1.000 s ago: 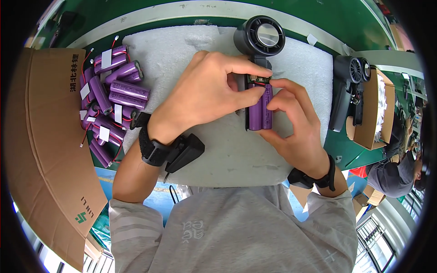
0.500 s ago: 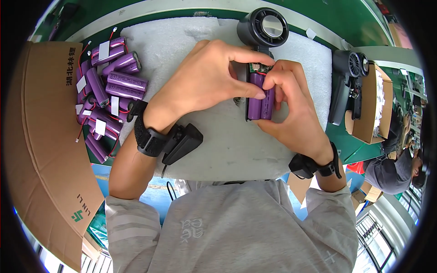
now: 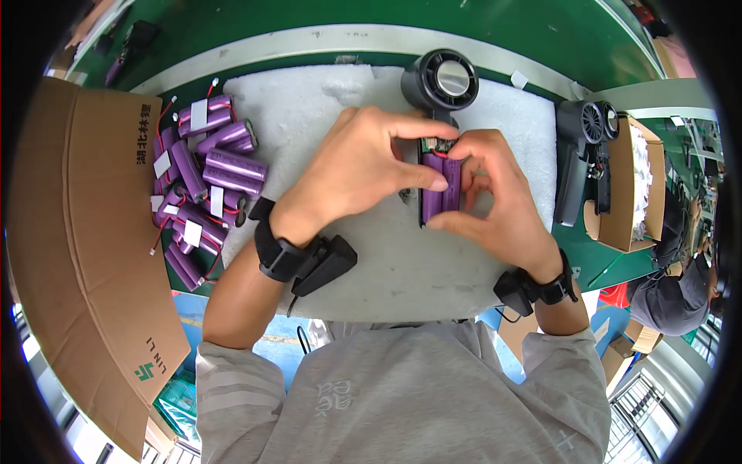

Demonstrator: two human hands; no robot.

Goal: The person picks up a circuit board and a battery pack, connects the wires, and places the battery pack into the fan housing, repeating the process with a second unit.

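Observation:
A black handheld fan (image 3: 417, 87) lies on the white foam pad (image 3: 371, 263), its round head away from me and its handle open upward. A purple two-cell battery pack (image 3: 440, 203) sits in the handle. Above the cells show a small green circuit board (image 3: 437, 145) and a red wire. My left hand (image 3: 352, 166) grips the fan, index finger by its neck and thumb pressing on the left cell. My right hand (image 3: 510, 197) curls round the right side, its index fingertip near the wire and its thumb at the pack's lower end. Some right fingertips are hidden.
Several purple battery packs (image 3: 236, 170) with red leads are heaped at the left, beside a large cardboard box (image 3: 85, 232). At the right lie more black fans (image 3: 572, 182) next to a small open carton (image 3: 618, 185). Another person (image 3: 668, 298) is at far right.
The whole view has shifted, so the bench and fan appear lower. Both hands stay on the fan and battery pack; the right fingers have shifted slightly along the pack's upper end.

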